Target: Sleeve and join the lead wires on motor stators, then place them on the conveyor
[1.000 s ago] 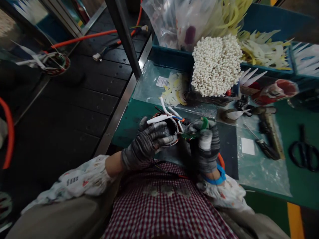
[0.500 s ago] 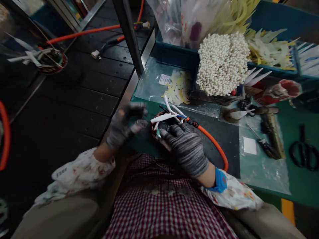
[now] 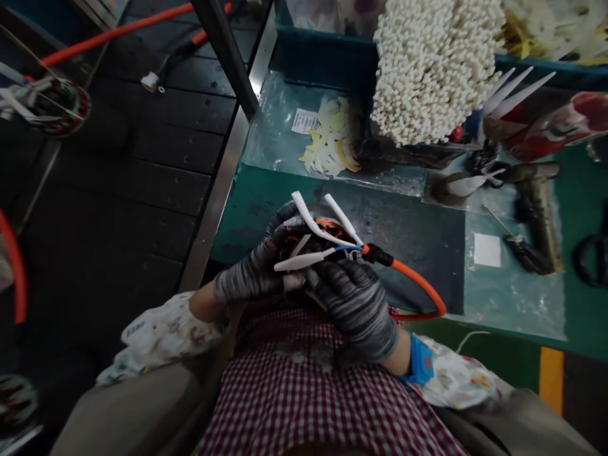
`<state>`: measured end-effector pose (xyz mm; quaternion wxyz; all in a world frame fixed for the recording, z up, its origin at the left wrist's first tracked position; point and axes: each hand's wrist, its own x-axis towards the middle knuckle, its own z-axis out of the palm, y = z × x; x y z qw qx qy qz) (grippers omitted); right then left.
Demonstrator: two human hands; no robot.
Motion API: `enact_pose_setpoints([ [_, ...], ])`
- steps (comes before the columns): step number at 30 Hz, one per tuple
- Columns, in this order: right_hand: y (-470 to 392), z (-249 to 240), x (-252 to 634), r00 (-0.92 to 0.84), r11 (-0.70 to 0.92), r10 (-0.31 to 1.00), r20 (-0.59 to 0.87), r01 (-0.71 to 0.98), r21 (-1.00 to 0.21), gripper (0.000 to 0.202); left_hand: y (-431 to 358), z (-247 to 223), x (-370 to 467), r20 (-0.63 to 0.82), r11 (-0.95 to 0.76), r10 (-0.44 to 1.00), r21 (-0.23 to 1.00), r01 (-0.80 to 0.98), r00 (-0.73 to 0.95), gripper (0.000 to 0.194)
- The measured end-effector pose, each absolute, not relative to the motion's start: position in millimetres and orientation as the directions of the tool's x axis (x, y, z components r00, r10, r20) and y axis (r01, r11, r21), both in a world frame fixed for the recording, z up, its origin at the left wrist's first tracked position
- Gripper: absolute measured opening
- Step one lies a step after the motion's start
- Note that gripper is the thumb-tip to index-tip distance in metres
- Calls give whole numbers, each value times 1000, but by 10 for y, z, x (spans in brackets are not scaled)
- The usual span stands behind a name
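A round motor stator (image 3: 331,225) with reddish copper windings is at the front edge of the green table, tilted, between my gloved hands. My left hand (image 3: 251,269) wraps its left side, fingers curled over the rim. On the near right side my right hand (image 3: 358,304) grips it, fingers bent over the edge; the fingertips are partly hidden. White insulating sleeves (image 3: 304,259) cover leads that stick out over the stator. A blue wire runs from one sleeve to a black collar, where an orange cable (image 3: 420,288) begins and loops to the right.
Behind stand a bundle of white cord ends (image 3: 427,76) and a plastic bag with yellowish strips (image 3: 332,142). To the right lie a screwdriver (image 3: 522,250), a hammer-like tool (image 3: 539,215) and black scissors (image 3: 593,259). Another wound stator (image 3: 64,107) stands at left, near a metal post (image 3: 228,57).
My left hand has come in from the left and closed on the stator. The stator has tilted, and its sleeved leads have shifted. The view has moved slightly.
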<state>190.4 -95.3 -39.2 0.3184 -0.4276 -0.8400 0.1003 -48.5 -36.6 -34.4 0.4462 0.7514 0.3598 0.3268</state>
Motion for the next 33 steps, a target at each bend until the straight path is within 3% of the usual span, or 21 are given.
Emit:
enact_pose_setpoints([
  [4, -904, -202, 2121, -491, 726, 678, 547, 564, -393, 31, -413, -296, -345, 152, -303, 865, 918, 256, 478, 78],
  [7, -840, -80, 2276, -419, 641, 739, 527, 676, -362, 36, -471, -215, -182, 204, -362, 871, 882, 302, 447, 77],
  [12, -679, -168, 2378, -267, 445, 881, 391, 748, -492, 59, -593, -149, 45, 289, -452, 876, 773, 445, 387, 89],
  [17, -581, -372, 2515, -294, 450, 892, 343, 648, -614, 72, -562, -123, 43, 230, -473, 843, 748, 465, 486, 105],
  [24, -627, -394, 2502, -236, 394, 917, 321, 652, -648, 83, -500, -103, 0, 257, -507, 812, 755, 416, 525, 98],
  [30, -733, -367, 2419, -177, 380, 908, 379, 728, -571, 78, -788, -359, 229, 364, -415, 910, 793, 447, 198, 89],
  [33, -704, -312, 2539, -298, 477, 872, 388, 698, -535, 71, -799, -443, 292, 430, -456, 887, 763, 458, 168, 87],
])
